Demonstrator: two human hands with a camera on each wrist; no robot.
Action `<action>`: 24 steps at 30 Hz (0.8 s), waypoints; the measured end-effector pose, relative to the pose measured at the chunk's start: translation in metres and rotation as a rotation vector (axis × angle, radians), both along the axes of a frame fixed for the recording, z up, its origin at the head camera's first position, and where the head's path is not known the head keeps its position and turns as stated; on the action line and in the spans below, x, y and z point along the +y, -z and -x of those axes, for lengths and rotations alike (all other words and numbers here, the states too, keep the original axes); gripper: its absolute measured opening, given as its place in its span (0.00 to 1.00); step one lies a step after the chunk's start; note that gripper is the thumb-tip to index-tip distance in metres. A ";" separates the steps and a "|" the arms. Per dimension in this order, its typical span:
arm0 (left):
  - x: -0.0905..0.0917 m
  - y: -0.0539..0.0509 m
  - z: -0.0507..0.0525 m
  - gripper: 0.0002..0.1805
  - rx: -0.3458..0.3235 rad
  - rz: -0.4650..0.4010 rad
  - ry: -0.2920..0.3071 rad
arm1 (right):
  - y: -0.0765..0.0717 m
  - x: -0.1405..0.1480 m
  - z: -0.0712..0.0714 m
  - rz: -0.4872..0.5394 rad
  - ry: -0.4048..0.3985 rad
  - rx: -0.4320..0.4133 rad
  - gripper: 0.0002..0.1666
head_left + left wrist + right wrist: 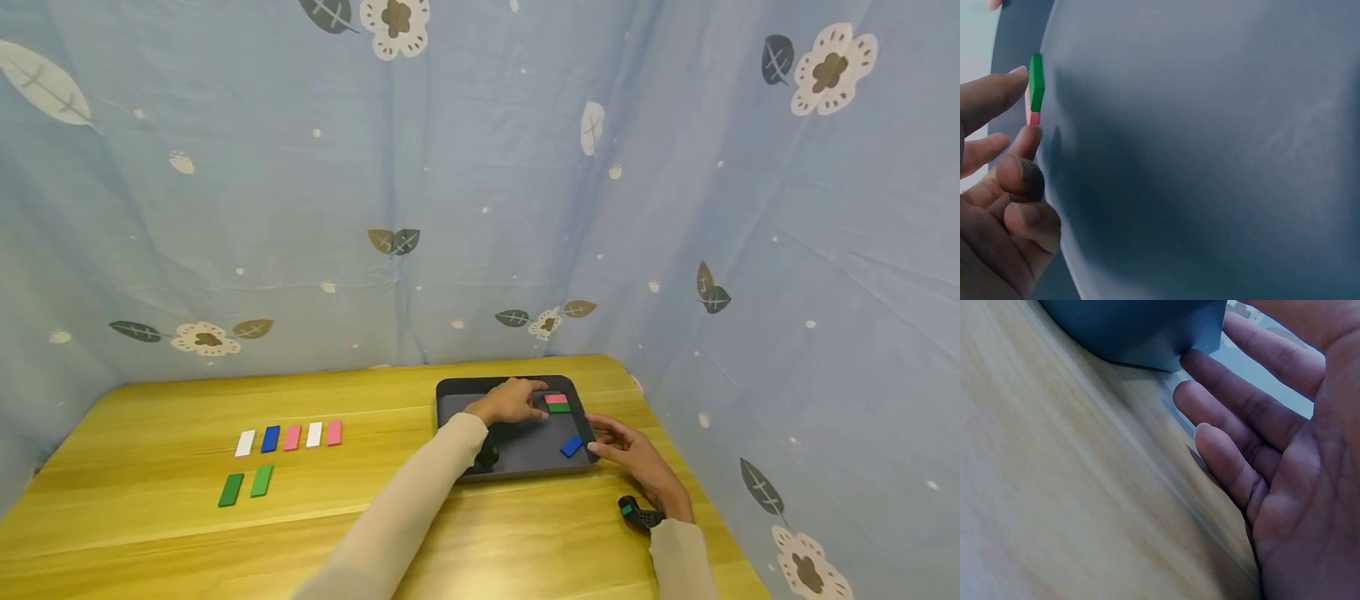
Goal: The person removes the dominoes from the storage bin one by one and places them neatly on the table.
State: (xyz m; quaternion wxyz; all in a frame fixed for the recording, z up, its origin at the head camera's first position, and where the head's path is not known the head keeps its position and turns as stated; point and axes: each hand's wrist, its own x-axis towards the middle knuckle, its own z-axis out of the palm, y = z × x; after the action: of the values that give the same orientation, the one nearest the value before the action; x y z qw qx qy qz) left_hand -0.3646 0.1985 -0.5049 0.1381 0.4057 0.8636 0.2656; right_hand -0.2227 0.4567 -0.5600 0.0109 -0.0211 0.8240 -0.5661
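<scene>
In the dark tray (534, 447), the left hand (510, 402), thumb and fingers parted, flanks the pink tile (556, 399) and green tile (559, 409), perhaps aligning them; the right hand (633, 457), loosely spread, apparently steadies its side.

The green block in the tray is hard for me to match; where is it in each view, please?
Head: green block, right of centre, lower half.
Left wrist: green block, upper left.
Right wrist: not in it.
Shared landmark: the tray, at the top in right wrist.
</scene>
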 end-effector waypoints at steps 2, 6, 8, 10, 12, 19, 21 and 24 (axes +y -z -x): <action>0.003 0.001 -0.001 0.36 0.034 0.053 0.005 | -0.001 0.000 -0.001 0.008 0.004 -0.008 0.34; 0.009 0.004 -0.004 0.37 0.090 0.151 -0.002 | -0.002 0.000 -0.002 0.010 -0.014 -0.002 0.35; 0.011 0.005 -0.005 0.36 0.099 0.165 -0.009 | -0.002 0.000 -0.002 0.012 -0.016 0.003 0.35; 0.012 0.005 -0.005 0.32 0.110 0.160 -0.011 | -0.003 0.000 -0.002 0.015 -0.012 0.002 0.35; 0.011 0.005 -0.006 0.28 0.117 0.139 -0.006 | -0.003 -0.001 -0.002 0.014 -0.010 0.003 0.34; 0.010 0.003 -0.008 0.12 0.062 0.041 0.098 | -0.002 0.001 -0.003 0.014 -0.017 0.012 0.33; 0.009 0.003 -0.009 0.07 0.029 0.020 0.116 | -0.002 0.000 -0.004 0.015 -0.018 0.012 0.33; 0.007 0.004 -0.010 0.05 0.001 -0.001 0.116 | -0.003 -0.002 -0.005 0.017 -0.025 0.014 0.33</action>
State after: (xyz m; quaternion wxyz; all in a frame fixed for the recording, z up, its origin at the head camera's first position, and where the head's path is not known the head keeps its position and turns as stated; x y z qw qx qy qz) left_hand -0.3548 0.2053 -0.5091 0.1526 0.4553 0.8386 0.2572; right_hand -0.2180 0.4544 -0.5570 0.0120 -0.0352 0.8188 -0.5728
